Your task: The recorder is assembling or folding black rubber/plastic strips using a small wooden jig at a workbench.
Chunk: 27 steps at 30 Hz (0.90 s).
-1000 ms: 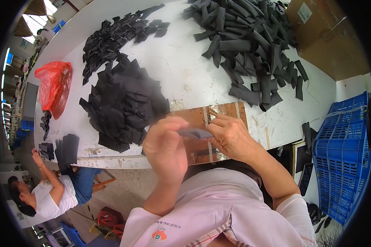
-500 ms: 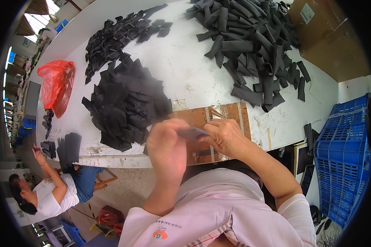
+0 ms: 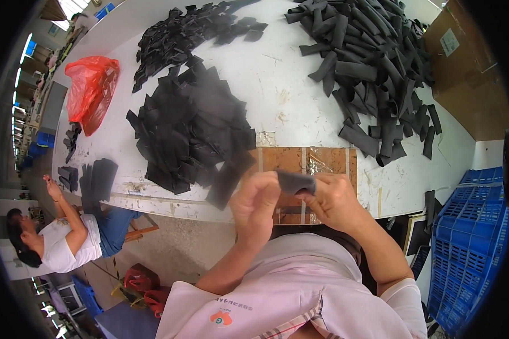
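Between my two hands, above the near edge of the table, is a short black fabric tube (image 3: 295, 182), its open end toward my right hand. My left hand (image 3: 254, 206) has its fingers closed at the tube's left end. My right hand (image 3: 336, 200) pinches the other end, a fingertip at the opening. Left of my left hand, a dark flat piece (image 3: 227, 183) slants from the pile to the table edge; whether my hand touches it I cannot tell. That pile of flat black pieces (image 3: 181, 124) lies on the white table (image 3: 271, 79).
A heap of rolled black tubes (image 3: 373, 68) lies far right beside a cardboard box (image 3: 464, 73). More small black pieces (image 3: 169, 45) lie far left, near a red plastic bag (image 3: 93, 90). A taped brown board (image 3: 328, 161) sits ahead. Blue crates (image 3: 466, 243) stand right; another person (image 3: 70, 237) sits left.
The tube has turned so that its opening shows, with my hands at its two ends. The view has shifted, and the dark slanting piece beside my left hand now shows more fully.
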### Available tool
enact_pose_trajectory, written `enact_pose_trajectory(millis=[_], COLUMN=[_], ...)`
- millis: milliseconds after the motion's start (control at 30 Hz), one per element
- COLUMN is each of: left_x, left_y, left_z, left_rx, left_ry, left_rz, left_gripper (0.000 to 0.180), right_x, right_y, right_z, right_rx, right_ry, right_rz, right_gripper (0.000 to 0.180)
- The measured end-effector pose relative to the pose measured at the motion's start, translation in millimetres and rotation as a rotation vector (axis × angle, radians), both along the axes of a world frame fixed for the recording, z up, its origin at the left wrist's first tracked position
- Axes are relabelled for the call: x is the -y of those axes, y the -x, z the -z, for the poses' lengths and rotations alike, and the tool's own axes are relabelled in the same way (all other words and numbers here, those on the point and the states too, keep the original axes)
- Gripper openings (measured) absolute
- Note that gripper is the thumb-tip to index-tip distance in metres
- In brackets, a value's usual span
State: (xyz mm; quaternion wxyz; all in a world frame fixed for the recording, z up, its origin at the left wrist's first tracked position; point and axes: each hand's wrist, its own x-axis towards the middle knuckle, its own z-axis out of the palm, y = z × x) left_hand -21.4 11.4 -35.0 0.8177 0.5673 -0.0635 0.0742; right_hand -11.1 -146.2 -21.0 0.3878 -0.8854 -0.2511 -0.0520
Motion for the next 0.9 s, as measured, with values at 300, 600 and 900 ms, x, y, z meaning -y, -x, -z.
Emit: enact_pose_trajectory(millis=[300,600,900], left_x=[-64,-71,-56], left_y=[-68,-73,-12], left_z=[106,82,75], left_rx=[-0.11,-0.533,-0.499], left_ry=[-1.181,-0.225,-0.831], left_rz=[-0.785,-0.448,-0.383], left_gripper=[0.04,0.013,0.018], right_x=[23,-11,-28], right_y=[-22,45,43], right_z=[-10,32,25], right_rx=[-0.499,-0.785,-0.655], right_ry=[-0.996,-0.523,-0.31], right_rz=[0.542,0.201,0.093], right_gripper=[0.049,0.026,0.017])
